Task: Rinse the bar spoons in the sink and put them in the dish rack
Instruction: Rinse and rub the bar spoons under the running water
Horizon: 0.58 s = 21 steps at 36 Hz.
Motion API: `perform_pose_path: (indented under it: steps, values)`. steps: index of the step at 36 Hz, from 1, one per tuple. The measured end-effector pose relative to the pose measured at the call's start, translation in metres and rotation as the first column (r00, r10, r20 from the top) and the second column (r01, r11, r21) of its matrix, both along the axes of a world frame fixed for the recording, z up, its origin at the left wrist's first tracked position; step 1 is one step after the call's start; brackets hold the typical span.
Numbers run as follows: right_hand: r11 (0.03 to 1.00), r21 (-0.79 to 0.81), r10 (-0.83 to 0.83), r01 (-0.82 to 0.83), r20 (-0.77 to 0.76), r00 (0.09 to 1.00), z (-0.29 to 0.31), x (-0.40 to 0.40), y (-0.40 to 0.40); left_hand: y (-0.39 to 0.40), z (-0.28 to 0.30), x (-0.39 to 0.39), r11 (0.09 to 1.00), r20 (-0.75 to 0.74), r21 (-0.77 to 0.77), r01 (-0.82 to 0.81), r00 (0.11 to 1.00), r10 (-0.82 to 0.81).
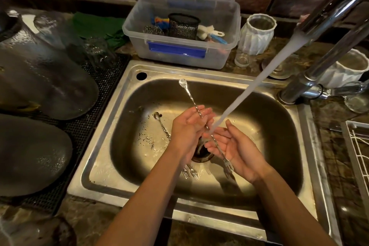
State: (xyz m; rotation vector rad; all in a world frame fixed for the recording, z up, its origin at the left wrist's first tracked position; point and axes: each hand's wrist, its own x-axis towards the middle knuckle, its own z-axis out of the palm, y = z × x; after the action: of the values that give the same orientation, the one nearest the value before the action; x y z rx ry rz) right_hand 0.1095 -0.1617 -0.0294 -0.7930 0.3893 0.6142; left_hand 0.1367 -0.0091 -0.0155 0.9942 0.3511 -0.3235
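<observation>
A long twisted bar spoon (188,94) lies across both my palms above the steel sink (123,78), its bowl pointing to the back and its fork end toward me. My left hand (188,126) and my right hand (235,146) are held flat, fingers straight, with the spoon's shaft between them. Water from the tap (327,16) falls on the shaft between my hands. On the sink floor lies another bar spoon (161,124), partly hidden under my left hand. Two fork ends (190,172) show below my left wrist. The white wire dish rack (357,146) is at the right edge.
A clear plastic tub (179,54) with scrubbers and a mesh cup stands behind the sink. White jars (255,40) and glasses stand around the tap base. Dark plates (40,78) and upturned glasses rest on a black mat at the left. Dark specks lie on the sink floor.
</observation>
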Motion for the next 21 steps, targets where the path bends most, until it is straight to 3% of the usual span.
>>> perform_pose_path:
  steps: [14, 21]
  values:
    - [0.991, 0.136, 0.021, -0.018, -0.025, 0.999, 0.0, 0.024, 0.014, 0.015, 0.001, 0.021, 0.997, 0.007, 0.008, -0.078, 0.997, 0.078]
    - [0.993, 0.117, 0.03, -0.025, -0.043, 0.999, 0.002, 0.032, 0.018, 0.023, 0.001, 0.033, 0.993, 0.005, -0.002, -0.117, 0.993, 0.117]
